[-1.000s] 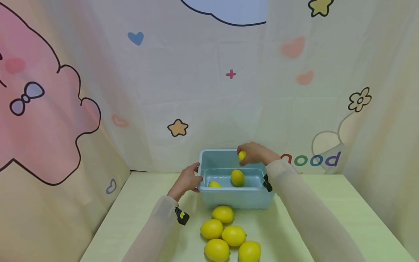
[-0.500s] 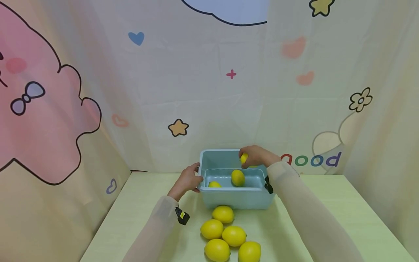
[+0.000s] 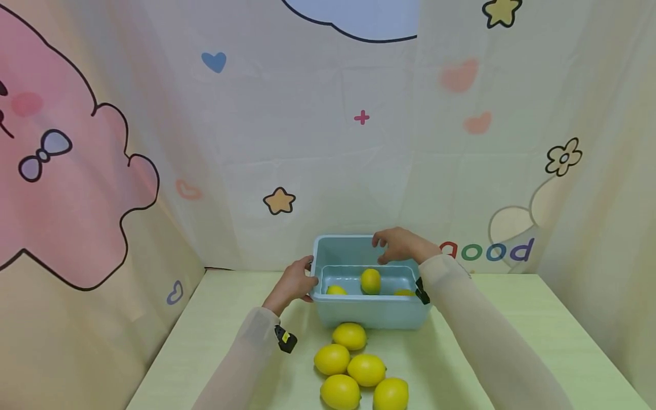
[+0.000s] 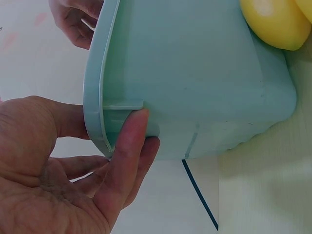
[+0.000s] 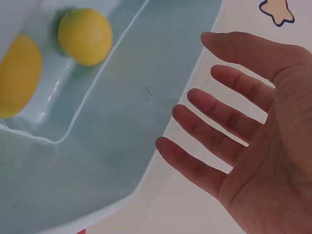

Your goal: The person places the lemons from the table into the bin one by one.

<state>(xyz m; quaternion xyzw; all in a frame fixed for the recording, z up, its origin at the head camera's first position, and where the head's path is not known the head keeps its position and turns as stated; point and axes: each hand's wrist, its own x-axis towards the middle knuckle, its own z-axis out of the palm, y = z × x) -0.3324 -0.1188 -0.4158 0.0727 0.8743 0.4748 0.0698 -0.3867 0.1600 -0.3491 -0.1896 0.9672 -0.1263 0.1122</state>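
Observation:
A light blue plastic bin (image 3: 371, 313) stands on the table near the back wall. My left hand (image 3: 293, 283) grips its left rim, thumb over the edge and fingers beneath it, as the left wrist view shows of the bin's corner (image 4: 195, 73). Above the bin's right rear part hovers my right hand (image 3: 402, 245), fingers spread and holding nothing. Inside the bin lie a lemon in the middle (image 3: 370, 281), a lemon at the left (image 3: 336, 290) and a lemon at the right (image 3: 404, 292), the outer two partly hidden by the front wall.
Several lemons (image 3: 366, 370) lie grouped on the pale table (image 3: 230, 364) in front of the bin, between the forearms. A printed cloth (image 3: 328, 171) hangs behind the table. A small black device (image 3: 285, 339) sits on the left wrist.
The right hand has let go of its lemon, which now lies at the bin's right side. The middle lemon has shifted slightly. My left hand stays on the rim.

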